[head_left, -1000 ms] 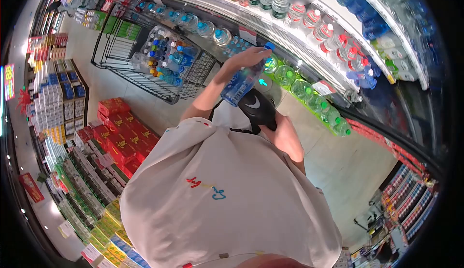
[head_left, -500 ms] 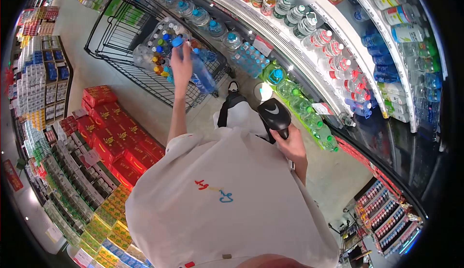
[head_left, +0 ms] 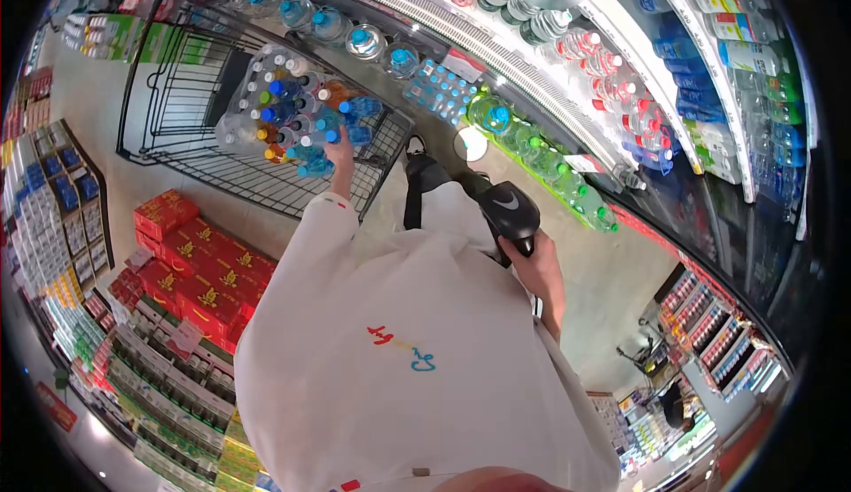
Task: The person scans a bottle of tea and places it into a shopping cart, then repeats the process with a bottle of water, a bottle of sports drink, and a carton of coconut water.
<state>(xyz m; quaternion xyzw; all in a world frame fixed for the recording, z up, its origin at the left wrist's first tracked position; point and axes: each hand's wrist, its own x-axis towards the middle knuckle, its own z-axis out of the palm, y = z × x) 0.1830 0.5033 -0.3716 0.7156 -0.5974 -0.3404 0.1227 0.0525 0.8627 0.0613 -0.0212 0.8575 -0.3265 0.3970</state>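
My left hand (head_left: 339, 148) reaches into the shopping cart (head_left: 239, 182), its fingers closed around the upper part of a blue-capped bottle (head_left: 326, 126). Much of that bottle is hidden by the hand and its neighbours. Blue-capped bottles (head_left: 359, 108) stand just beyond my fingers, and bottles with blue, white, yellow and orange caps (head_left: 282, 106) are packed beside them in the cart. In my right hand (head_left: 539, 270), close to my body, is a black handheld barcode scanner (head_left: 510, 211), gripped by its handle.
Large water jugs (head_left: 365, 42) and green soda bottles (head_left: 554, 168) line the floor along the lit shelf (head_left: 612, 13). Red boxes (head_left: 208, 270) are stacked to the left, near the cart. My shoe (head_left: 415, 145) is beside the cart's corner.
The bottle in my left hand has gone down from above the cart to among the other bottles. The cart appears further left in view. My right hand keeps the scanner.
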